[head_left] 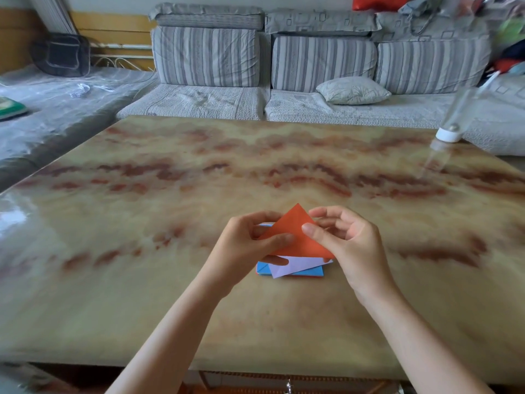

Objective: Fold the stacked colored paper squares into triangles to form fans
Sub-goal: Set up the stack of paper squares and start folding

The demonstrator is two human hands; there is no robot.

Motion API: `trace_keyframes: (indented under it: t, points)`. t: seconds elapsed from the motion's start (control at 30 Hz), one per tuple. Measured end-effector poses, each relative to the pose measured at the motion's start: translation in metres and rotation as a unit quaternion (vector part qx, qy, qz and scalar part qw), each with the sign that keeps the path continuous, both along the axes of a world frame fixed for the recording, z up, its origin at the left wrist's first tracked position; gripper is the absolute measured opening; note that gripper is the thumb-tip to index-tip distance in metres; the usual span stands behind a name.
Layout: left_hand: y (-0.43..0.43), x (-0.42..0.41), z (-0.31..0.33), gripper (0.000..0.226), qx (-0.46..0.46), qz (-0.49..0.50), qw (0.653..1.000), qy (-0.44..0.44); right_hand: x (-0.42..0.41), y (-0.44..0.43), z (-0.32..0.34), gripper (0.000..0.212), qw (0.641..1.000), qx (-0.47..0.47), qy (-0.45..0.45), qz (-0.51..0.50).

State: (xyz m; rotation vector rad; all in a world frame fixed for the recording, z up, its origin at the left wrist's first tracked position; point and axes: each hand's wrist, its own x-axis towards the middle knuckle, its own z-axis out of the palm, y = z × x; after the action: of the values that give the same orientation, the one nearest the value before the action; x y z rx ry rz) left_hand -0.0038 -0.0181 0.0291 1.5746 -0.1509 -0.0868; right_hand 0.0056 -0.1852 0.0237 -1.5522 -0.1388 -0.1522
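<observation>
Orange folded paper triangle (295, 233) held in 2 hands, just above the stack.
Left hand (250, 243) pinches the triangle's left edge between thumb and curled fingers; right hand (348, 241) pinches its right side, thumb on top. Below, a white paper sheet (295, 265) lies askew on the stack of blue paper squares (312, 271) — resting on the glossy marble-patterned table (142, 251).

Marbled table (170, 194) bears a paper stack (311, 273) and a white-capped bottle (449, 134).
</observation>
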Motion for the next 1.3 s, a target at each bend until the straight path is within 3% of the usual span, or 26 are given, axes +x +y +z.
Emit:
trace_keyframes:
  t: [0.23,0.7,0.83,1.0,1.3]
  points:
    - [-0.003,-0.0005,0.0006,0.021,0.0,0.007,1.0,0.008,-0.0014,-0.0013,0.0028,0.014,1.0,0.006,0.014,-0.004]
    - [-0.006,-0.0058,0.0019,0.024,0.101,0.014,0.995,0.008,-0.0018,-0.0029,0.004,0.011,0.999,-0.026,0.021,-0.007]
    - [-0.0045,-0.0044,0.0016,0.023,0.074,0.059,0.995,0.005,-0.0042,-0.0059,0.0098,0.031,0.995,-0.049,0.078,0.038]
    - [-0.0039,-0.0042,0.001,0.02,0.055,0.085,0.995,-0.006,-0.0077,-0.0053,0.0059,0.007,0.986,-0.09,0.098,0.096]
    - [-0.0084,-0.0064,0.0011,0.023,0.055,0.117,0.991,-0.015,-0.0088,-0.0042,0.0042,0.011,0.991,-0.03,0.1,0.082]
